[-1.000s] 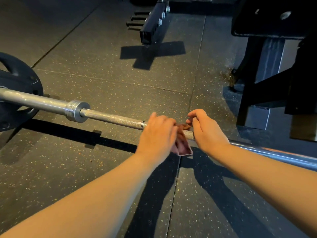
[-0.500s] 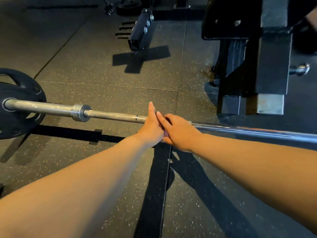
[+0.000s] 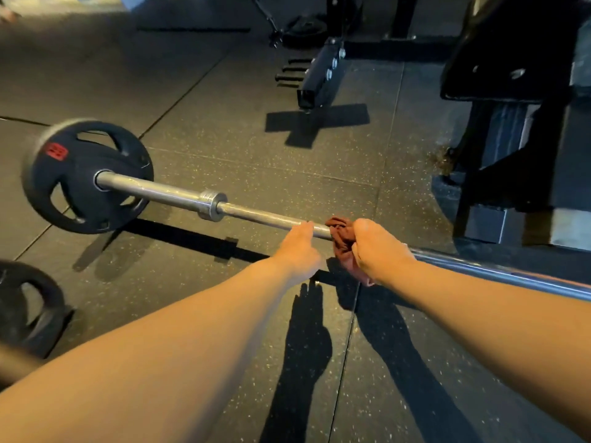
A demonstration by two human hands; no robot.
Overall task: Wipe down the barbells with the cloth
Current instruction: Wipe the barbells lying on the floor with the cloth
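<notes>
Reddish-brown cloth (image 3: 342, 239), silver barbell (image 3: 265, 215), black plate (image 3: 86, 175) with red label (image 3: 56, 151), dark speckled floor (image 3: 224, 139)

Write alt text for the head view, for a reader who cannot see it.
A person's right hand grips a reddish-brown cloth bunched around a steel barbell, while the left hand rests on the barbell just beside the cloth. A black weight plate sits on the barbell's left end, over a speckled dark floor.
</notes>
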